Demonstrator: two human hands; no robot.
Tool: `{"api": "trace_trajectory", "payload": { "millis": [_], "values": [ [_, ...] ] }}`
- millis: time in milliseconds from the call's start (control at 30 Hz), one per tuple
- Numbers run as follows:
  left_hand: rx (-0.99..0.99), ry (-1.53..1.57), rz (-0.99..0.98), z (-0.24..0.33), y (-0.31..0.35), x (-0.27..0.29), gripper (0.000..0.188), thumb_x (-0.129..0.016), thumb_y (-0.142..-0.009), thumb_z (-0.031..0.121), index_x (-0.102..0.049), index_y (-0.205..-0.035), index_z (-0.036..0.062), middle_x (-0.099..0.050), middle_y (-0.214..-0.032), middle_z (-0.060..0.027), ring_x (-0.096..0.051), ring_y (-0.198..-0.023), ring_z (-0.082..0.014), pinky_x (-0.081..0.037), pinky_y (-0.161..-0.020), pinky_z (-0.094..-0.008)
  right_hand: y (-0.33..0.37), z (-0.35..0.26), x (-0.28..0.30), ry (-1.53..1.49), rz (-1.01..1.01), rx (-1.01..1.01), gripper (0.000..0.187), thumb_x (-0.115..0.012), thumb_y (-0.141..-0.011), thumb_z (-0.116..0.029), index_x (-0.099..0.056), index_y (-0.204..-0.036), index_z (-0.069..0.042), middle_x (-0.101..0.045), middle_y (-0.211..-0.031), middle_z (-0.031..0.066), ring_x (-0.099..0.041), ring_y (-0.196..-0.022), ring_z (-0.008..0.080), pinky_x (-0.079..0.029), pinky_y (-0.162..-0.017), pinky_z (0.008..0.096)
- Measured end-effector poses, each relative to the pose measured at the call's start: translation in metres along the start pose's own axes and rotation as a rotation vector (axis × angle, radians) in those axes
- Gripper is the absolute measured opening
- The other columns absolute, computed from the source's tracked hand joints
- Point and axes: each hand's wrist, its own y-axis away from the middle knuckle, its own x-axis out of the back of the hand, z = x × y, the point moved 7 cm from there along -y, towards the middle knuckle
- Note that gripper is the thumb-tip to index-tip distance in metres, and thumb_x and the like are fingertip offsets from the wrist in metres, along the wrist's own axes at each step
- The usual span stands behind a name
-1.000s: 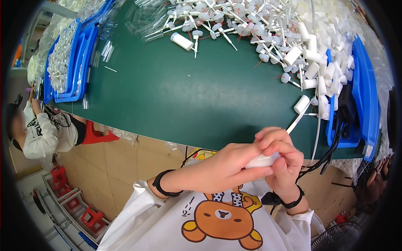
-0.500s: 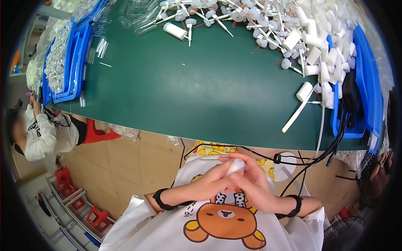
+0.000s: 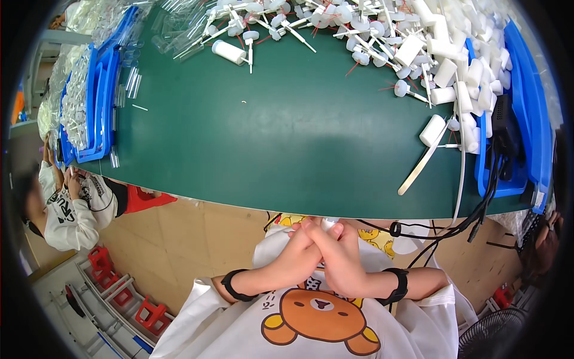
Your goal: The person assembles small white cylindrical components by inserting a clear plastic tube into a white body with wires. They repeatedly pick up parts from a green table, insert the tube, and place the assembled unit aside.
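Just off the table's near edge, my hands are pressed together around a small white cylinder [image 3: 327, 223]. Only its pale end shows between the fingers. My left hand [image 3: 299, 254] is closed against it, and my right hand [image 3: 342, 258] wraps over from the other side with its thumb crossing. Most of the cylinder is hidden by the palms. On the green table [image 3: 251, 143], a white cylinder [image 3: 433, 130] lies at the right beside a long flat off-white stick [image 3: 421, 164]. Another white cylinder [image 3: 229, 52] rests toward the back.
White stems with round pale caps and red threads [image 3: 359, 42] are heaped at the back, next to piled white cylinders [image 3: 444, 72]. Blue trays [image 3: 526, 113] stand right; more blue trays [image 3: 103, 113] hold parts left. Black cables [image 3: 478, 206] hang over the edge. Another person [image 3: 69, 206] sits left.
Both hands have moved slightly up toward the table edge and closed further over the white cylinder, covering more of it. The view has shifted slightly; the person at left has moved a hand.
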Motion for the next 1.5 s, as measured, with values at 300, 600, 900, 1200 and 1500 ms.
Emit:
{"api": "trace_trajectory", "payload": {
  "millis": [300, 600, 900, 1200, 1500],
  "values": [
    [-0.335, -0.07, 0.203, -0.013, -0.007, -0.011, 0.027, -0.04, -0.098, 0.026, -0.042, -0.107, 0.0011, -0.049, -0.097, -0.0059, -0.046, -0.093, -0.0108, -0.04, -0.08, -0.0266, -0.01, -0.026, 0.009, 0.344, -0.149, 0.21, 0.017, -0.066, -0.076, -0.009, -0.053, -0.082, -0.001, -0.054, -0.072, 0.0004, -0.049, -0.061, 0.0046, -0.043, -0.053, 0.0223],
    [-0.757, -0.001, -0.178, -0.04, -0.023, -0.011, 0.038, -0.02, -0.099, 0.007, -0.018, -0.135, -0.0021, -0.034, -0.133, -0.0153, -0.035, -0.122, -0.0229, -0.025, -0.106, -0.0327, -0.021, -0.024, 0.014, 0.427, -0.258, 0.304, 0.017, -0.068, -0.075, -0.005, -0.055, -0.086, 0.0, -0.054, -0.072, -0.0002, -0.051, -0.068, 0.0051, -0.044, -0.061, 0.0222],
    [-0.005, 0.484, -0.233, -0.042, -0.006, 0.0, 0.035, -0.035, -0.096, 0.045, -0.04, -0.099, 0.0098, -0.042, -0.084, -0.0013, -0.04, -0.074, -0.0116, -0.037, -0.067, -0.0264, 0.005, -0.004, 0.012, 0.404, -0.406, 0.077, 0.061, -0.069, -0.08, -0.014, -0.033, -0.126, 0.003, -0.05, -0.112, 0.0083, -0.049, -0.106, 0.011, -0.044, -0.087, 0.027],
    [-0.062, 0.639, -0.3, -0.02, -0.014, -0.002, 0.028, -0.037, -0.097, 0.025, -0.036, -0.073, 0.0106, -0.036, -0.067, 0.0022, -0.033, -0.062, -0.0092, -0.03, -0.058, -0.0238, 0.0, 0.006, 0.011, 0.257, -0.296, 0.073, 0.046, -0.076, -0.075, -0.022, -0.046, -0.102, 0.0, -0.051, -0.091, 0.0041, -0.051, -0.086, 0.0086, -0.043, -0.076, 0.0234],
    [-0.22, 0.483, -0.042, -0.017, -0.024, -0.009, 0.029, -0.04, -0.095, 0.019, -0.036, -0.068, 0.0094, -0.031, -0.06, 0.0036, -0.028, -0.055, -0.0073, -0.026, -0.052, -0.0228, -0.003, -0.014, 0.015, 0.46, -0.232, 0.15, 0.033, -0.076, -0.073, -0.015, -0.048, -0.083, -0.001, -0.053, -0.077, 0.0022, -0.052, -0.071, 0.0081, -0.046, -0.065, 0.0238]
  ]
}}
